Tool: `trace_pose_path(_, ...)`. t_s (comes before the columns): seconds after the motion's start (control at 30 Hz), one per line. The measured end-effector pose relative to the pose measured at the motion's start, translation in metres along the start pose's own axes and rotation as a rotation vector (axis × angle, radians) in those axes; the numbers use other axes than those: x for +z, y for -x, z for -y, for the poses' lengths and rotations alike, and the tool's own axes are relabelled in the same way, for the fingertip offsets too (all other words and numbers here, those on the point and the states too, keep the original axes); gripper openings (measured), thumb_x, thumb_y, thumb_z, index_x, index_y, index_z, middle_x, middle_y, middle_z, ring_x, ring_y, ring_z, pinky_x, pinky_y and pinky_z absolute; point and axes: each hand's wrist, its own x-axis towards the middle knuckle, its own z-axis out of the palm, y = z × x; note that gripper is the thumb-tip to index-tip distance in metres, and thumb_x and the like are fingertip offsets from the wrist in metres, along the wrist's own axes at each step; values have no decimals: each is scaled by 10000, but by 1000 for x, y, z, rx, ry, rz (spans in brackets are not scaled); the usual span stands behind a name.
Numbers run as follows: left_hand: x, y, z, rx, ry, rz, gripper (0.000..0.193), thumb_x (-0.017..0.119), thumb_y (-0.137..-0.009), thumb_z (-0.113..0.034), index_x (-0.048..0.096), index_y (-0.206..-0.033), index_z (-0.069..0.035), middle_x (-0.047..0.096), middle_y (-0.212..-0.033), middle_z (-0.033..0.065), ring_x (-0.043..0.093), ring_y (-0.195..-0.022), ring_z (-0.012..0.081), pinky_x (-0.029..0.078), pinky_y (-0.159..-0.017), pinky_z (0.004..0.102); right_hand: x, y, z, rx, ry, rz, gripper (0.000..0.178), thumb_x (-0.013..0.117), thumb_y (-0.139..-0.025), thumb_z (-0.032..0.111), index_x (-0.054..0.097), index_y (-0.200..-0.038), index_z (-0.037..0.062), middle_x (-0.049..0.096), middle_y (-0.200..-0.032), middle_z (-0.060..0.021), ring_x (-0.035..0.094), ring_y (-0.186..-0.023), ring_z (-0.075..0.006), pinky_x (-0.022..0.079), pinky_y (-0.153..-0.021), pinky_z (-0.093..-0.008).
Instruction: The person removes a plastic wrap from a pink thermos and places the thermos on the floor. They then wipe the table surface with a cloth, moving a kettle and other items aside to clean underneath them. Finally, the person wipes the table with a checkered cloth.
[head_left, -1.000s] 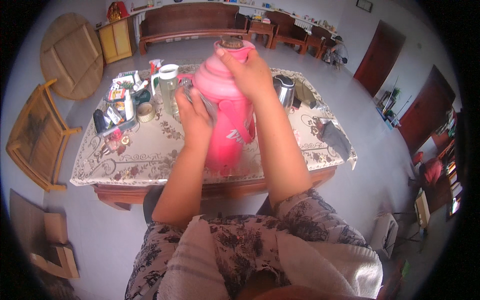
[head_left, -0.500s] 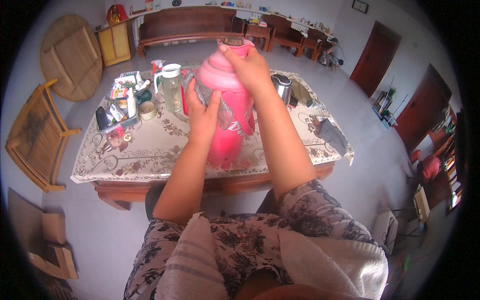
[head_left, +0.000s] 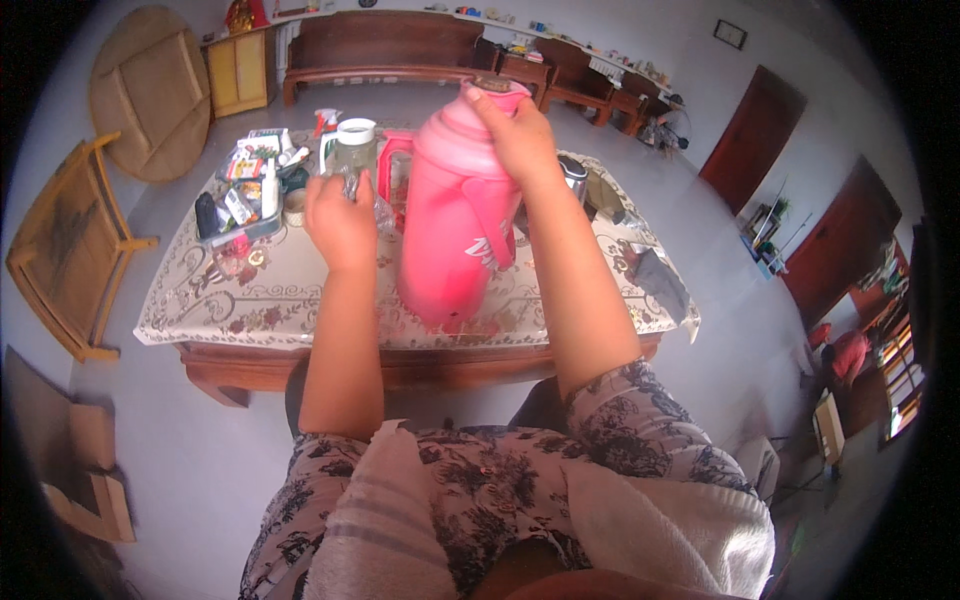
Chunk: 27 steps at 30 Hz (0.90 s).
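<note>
Pink flask held by the neck, silvery cloth clear of its side

The right hand [head_left: 520, 135] is clamped around the neck of the pink flask [head_left: 450, 235], thumb near the rim. The left hand [head_left: 343, 220] is closed around a crumpled silvery cloth [head_left: 383, 212], with a gap between its fingers and the flask's body. The flask leans, top toward the right, over the near part of the patterned tablecloth [head_left: 270, 315]; whether its base touches down, I cannot tell.

As for progress, 3 points can be read: the brownish stopper [head_left: 492, 84] sits in the mouth, the flask is firmly in hand, and the cloth is away from the surface. The pink side handle [head_left: 393, 150] faces the left hand. Blur hides any dust, damp or shine on the wall, so how much is finished and how much remains cannot be judged.

Pale lettering runs across the flask's front, partly behind the carrying strap [head_left: 487, 222]. The small packages [head_left: 243, 168] at the table's left carry coloured print, too small to make out. On the clear jug [head_left: 354, 155] with its white lid, no label can be discerned.
</note>
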Motion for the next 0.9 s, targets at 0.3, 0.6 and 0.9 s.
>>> trace_pose_path(0.3,13,18,-75,105,319,5,333,618,-866,-179,603,-1096,61,540,-1081,204,540,-994,372,444,-864,449,2,-3,4,14,49,-28,846,657,-729,686,604,-1127,-58,657,-1069,-269,630,-1052,-383,466,-924,-402)
trace_pose_path(0.6,2,34,-54,92,545,170,366,543,-853,15,584,-1215,38,552,-1075,188,574,-968,334,471,-842,380,-3,3,5,17,37,-34,814,657,-734,684,617,-1097,-44,663,-1055,-264,637,-1042,-378,472,-907,-400)
trace_pose_path(0.9,-10,50,-57,128,614,206,362,524,-893,33,574,-1252,22,529,-1106,173,556,-992,300,465,-852,331,1,-2,-1,-4,-2,-22,818,647,-743,684,612,-1098,-53,660,-1057,-266,633,-1043,-383,468,-911,-402)
